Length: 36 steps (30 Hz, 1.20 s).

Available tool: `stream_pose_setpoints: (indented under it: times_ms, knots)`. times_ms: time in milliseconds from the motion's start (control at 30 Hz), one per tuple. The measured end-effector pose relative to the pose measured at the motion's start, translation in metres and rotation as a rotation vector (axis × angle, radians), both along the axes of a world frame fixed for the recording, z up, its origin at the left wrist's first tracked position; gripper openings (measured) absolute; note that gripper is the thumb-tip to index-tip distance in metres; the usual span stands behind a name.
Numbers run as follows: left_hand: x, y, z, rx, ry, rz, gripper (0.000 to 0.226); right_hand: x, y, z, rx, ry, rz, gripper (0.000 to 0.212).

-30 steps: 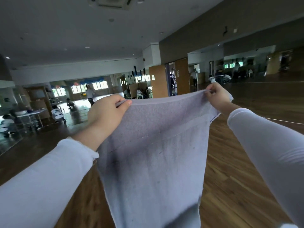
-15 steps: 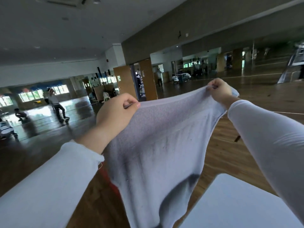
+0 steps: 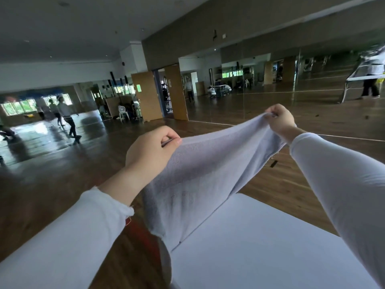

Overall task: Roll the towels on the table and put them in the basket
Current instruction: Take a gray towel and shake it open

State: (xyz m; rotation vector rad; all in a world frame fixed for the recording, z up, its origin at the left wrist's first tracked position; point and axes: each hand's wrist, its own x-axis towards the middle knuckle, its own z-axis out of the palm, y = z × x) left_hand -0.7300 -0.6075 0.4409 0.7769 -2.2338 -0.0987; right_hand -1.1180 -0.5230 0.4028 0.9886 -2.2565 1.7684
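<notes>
Towel (image 3: pixel 198 180) is held in the air over the table's left edge, its top edge slack between both hands. Left hand (image 3: pixel 150 151) pinches one top corner between thumb and curled fingers; right hand (image 3: pixel 280 122) pinches the other, fingertips partly buried in cloth. Lower hem drops past the table (image 3: pixel 260 247) edge and is hard to make out. Red thing (image 3: pixel 141 232) on the floor is mostly hidden by sleeve and towel, can't identify. Open wood floor (image 3: pixel 62 174) lies beyond the table's far corner. Versus 0.5 s ago: more table in frame, top edge sags more.
</notes>
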Motion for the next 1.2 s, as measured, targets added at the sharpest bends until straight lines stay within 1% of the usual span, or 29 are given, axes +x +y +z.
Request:
stream_pose_setpoints:
  times_ms: [67, 200, 333, 533, 633, 733, 933, 1067, 1200]
  knots:
    - [-0.004, 0.025, 0.0, 0.018, 0.032, 0.02, 0.008, -0.004, 0.025, 0.003, -0.001, 0.008, 0.005, 0.01]
    - [-0.013, 0.082, -0.005, 0.128, 0.111, 0.032, 0.008, -0.012, 0.086, 0.014, -0.019, 0.01, 0.012, 0.009]
    - [-0.024, 0.143, -0.006, 0.157, 0.147, 0.03, 0.008, -0.022, 0.151, 0.021, -0.044, 0.017, 0.055, 0.008]
    - [-0.035, 0.227, 0.018, 0.095, 0.136, 0.007, 0.008, -0.031, 0.243, 0.032, -0.053, -0.005, 0.09, 0.012]
    - [-0.038, 0.272, 0.025, 0.039, 0.147, -0.018, 0.008, -0.035, 0.293, 0.037, -0.06, 0.0, 0.068, 0.014]
    - [-0.038, 0.317, 0.024, 0.028, 0.173, -0.055, 0.008, -0.036, 0.342, 0.036, -0.065, 0.006, 0.03, 0.012]
    - [-0.048, 0.398, 0.013, 0.068, 0.167, -0.06, 0.008, -0.043, 0.43, 0.016, -0.041, 0.017, 0.038, 0.01]
    - [-0.059, 0.448, 0.004, 0.095, 0.169, -0.036, 0.007, -0.061, 0.48, 0.003, -0.006, 0.037, 0.056, 0.002]
    - [-0.074, 0.492, -0.006, 0.092, 0.153, 0.002, 0.007, -0.083, 0.515, -0.006, 0.029, 0.07, 0.09, 0.005]
